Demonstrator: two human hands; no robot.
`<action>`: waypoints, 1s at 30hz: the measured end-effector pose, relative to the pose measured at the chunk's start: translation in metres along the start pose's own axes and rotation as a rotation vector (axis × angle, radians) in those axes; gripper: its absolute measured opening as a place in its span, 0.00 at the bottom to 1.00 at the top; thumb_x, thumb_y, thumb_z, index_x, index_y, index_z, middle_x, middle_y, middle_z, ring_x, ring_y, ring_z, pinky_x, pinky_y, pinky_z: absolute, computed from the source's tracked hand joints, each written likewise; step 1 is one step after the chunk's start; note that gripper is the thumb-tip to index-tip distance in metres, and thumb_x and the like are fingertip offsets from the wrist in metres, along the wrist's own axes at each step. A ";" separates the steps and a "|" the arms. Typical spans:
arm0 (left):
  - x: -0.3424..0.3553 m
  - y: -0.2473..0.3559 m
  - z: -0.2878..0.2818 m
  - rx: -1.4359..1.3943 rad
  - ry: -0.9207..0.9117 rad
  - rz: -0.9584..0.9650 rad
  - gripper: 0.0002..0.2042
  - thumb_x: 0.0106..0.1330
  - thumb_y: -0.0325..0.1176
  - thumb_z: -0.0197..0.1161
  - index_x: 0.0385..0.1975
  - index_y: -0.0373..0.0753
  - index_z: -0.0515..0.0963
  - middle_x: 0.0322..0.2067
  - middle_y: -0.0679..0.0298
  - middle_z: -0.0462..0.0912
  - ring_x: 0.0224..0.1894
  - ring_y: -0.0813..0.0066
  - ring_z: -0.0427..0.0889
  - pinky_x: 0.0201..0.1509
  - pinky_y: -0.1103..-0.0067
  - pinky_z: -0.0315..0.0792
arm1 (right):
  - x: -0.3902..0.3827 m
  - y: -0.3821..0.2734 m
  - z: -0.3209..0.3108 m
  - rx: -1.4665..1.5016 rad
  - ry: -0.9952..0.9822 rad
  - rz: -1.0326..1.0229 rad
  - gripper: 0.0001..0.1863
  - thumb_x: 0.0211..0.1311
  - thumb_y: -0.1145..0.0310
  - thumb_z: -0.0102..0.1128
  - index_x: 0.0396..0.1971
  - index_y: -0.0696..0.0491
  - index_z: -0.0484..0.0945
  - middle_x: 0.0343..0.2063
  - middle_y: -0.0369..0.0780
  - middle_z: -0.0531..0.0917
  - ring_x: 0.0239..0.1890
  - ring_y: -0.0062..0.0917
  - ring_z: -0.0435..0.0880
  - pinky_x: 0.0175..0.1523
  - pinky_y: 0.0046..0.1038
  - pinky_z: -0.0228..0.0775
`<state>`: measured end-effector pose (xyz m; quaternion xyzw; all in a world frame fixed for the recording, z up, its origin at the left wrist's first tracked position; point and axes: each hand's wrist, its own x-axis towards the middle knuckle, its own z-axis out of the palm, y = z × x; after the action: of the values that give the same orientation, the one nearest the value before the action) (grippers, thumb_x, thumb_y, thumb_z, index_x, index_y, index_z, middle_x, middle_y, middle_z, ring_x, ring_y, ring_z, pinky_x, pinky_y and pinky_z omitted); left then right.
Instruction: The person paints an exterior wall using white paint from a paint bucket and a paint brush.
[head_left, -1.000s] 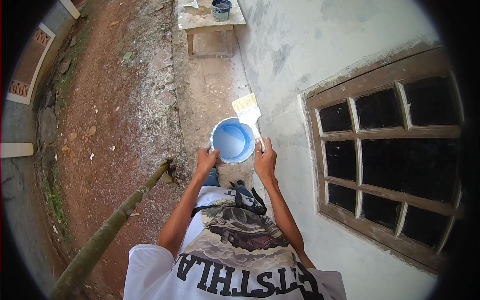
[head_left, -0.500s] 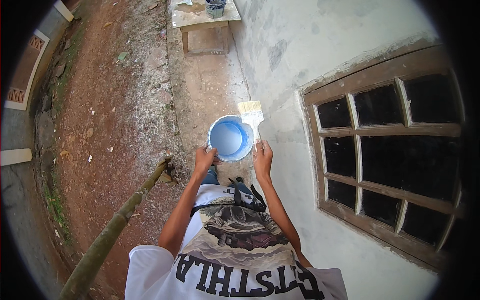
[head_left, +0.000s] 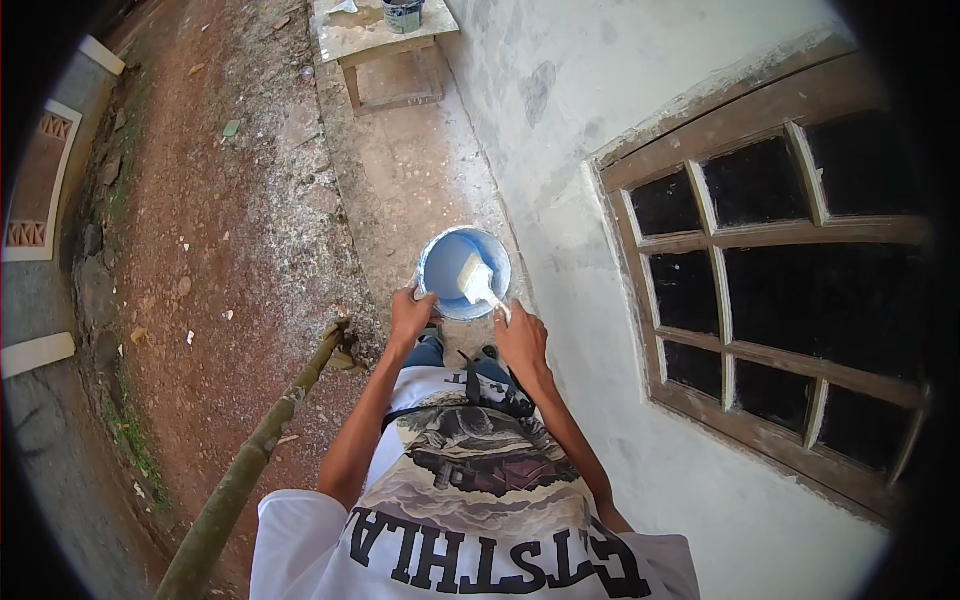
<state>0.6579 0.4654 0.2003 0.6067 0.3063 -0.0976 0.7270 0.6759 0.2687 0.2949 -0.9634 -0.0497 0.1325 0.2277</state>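
Note:
My left hand (head_left: 410, 315) grips the left side of a blue bucket (head_left: 500, 262) that holds pale liquid, held in front of me above the concrete walkway. My right hand (head_left: 521, 335) is closed on the handle of a wide paintbrush (head_left: 476, 277), whose head is down inside the bucket, tilted toward the middle. Whether the bristle tips touch the liquid, I cannot tell for sure. My feet show partly below the bucket.
A mossy bamboo pole (head_left: 250, 470) slants at my lower left. A pale wall (head_left: 560, 120) with a wooden-framed window (head_left: 750, 240) runs along my right. Ahead, a wooden table (head_left: 360, 40) bears a dark bucket (head_left: 402, 15). A reddish dirt strip (head_left: 200, 200) lies left.
The brush has come down from above the bucket's right rim into the bucket, its head swung leftward. My right hand has dropped slightly, and the view has shifted a little.

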 end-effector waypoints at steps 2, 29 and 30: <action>0.000 0.002 0.003 0.028 -0.010 0.011 0.18 0.59 0.25 0.57 0.47 0.20 0.70 0.26 0.52 0.81 0.20 0.66 0.82 0.22 0.75 0.80 | 0.013 -0.010 0.004 -0.100 -0.091 0.014 0.14 0.62 0.68 0.50 0.39 0.65 0.74 0.26 0.54 0.82 0.32 0.43 0.83 0.35 0.40 0.73; -0.004 0.020 -0.011 -0.155 -0.044 0.066 0.19 0.63 0.24 0.54 0.53 0.24 0.66 0.32 0.54 0.79 0.23 0.71 0.82 0.24 0.79 0.79 | 0.021 -0.025 -0.011 0.330 0.025 0.110 0.16 0.63 0.61 0.51 0.35 0.61 0.78 0.25 0.57 0.80 0.33 0.53 0.79 0.39 0.44 0.69; -0.006 0.022 -0.013 -0.161 -0.038 0.061 0.19 0.63 0.24 0.54 0.53 0.24 0.66 0.32 0.54 0.79 0.23 0.71 0.82 0.24 0.79 0.79 | 0.018 -0.030 -0.021 0.325 0.017 0.108 0.16 0.63 0.61 0.51 0.35 0.61 0.78 0.25 0.57 0.80 0.33 0.53 0.79 0.39 0.44 0.69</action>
<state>0.6603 0.4814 0.2205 0.5532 0.2805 -0.0619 0.7819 0.6978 0.2889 0.3223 -0.9163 0.0261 0.1427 0.3732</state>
